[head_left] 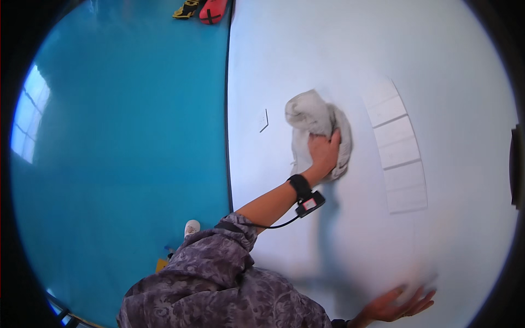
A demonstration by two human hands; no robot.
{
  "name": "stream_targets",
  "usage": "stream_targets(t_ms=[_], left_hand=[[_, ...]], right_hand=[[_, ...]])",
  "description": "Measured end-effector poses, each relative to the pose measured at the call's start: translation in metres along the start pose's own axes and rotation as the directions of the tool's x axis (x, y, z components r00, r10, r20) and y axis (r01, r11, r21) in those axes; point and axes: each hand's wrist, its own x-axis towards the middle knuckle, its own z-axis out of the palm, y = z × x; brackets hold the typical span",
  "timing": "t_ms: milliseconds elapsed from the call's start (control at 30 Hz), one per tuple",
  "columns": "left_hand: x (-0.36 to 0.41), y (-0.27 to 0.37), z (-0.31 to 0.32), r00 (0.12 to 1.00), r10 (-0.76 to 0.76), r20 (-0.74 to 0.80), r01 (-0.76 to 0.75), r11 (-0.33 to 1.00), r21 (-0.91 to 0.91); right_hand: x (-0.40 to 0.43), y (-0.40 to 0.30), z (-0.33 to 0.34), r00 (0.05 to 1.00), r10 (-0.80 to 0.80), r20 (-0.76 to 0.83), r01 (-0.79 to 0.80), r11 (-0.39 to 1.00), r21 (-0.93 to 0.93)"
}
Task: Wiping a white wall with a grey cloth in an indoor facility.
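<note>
My left hand point(326, 151) is pressed onto a bunched, greyish-white cloth point(309, 110), which lies against the glossy white wall point(270, 164). The cloth is folded over itself and its fingertips' grip is partly hidden in the folds. A black strap with a small boxed device and a cable is around my left wrist. My right hand point(396, 305) is at the lower right by the wall, fingers apart, with no object seen in it. A pale blur beside its fingers cannot be made out.
A white wall socket plate point(263, 120) sits left of the cloth. Several pale rectangular panels point(397, 141) form a column to its right. On the teal floor point(135, 135) are a red item with a black cross point(213, 11), a black-and-yellow item point(187, 9), a white shoe point(192, 227) and something yellow point(161, 265).
</note>
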Motion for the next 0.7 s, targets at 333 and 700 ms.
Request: stream_targets(t_ms=[333, 700], left_hand=[[-0.088, -0.032, -0.036, 0.516, -0.851, 0.093, 0.730, 0.495, 0.472], [0.026, 0.108, -0.013, 0.962, -0.239, 0.133, 0.214, 0.960, 0.181]], right_hand=[[0.132, 0.063, 0.002, 0.997, 0.066, -0.028, -0.071, 0.894, -0.442], [0.024, 0.112, -0.104, 0.990, -0.030, -0.135, -0.020, 0.933, -0.358]])
